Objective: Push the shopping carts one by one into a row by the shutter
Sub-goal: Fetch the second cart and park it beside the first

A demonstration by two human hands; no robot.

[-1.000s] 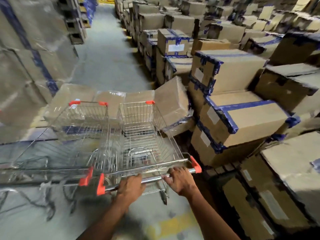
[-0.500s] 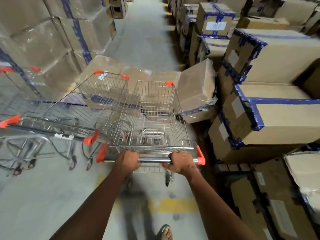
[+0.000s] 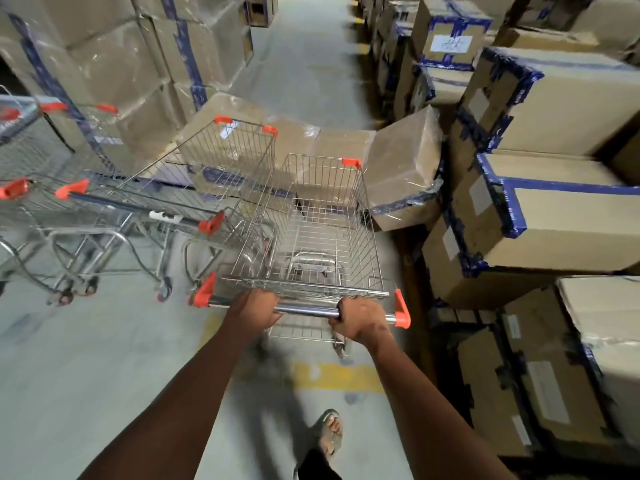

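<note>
Between stacked cardboard boxes, on the grey concrete aisle floor: mid-push, steering one wire shopping cart with orange corner caps by its chrome handle bar. Left hand curled over the bar near its left end, right hand wrapped round it near the right orange cap, both gripping firm. Cart centre-near, basket empty, its far end pointing at low plastic-wrapped brown boxes across the aisle. Just beside it on the left, a second wire cart with orange caps, angled slightly away, its right handle cap close to the pushed cart's left side; touching or not, cannot tell. Further left, parts of more wire carts, blurred. Tall brown cartons with blue tape close along the right. No shutter in view.

Judged as the parking step for this one cart: bringing it level with its left neighbour. Next move seems to call for a short, straight shove, a slight leftward correction to close the gap without locking wheels or clipping the neighbour's handle, clearance kept from the cartons on the right, then release and back for another cart
</note>
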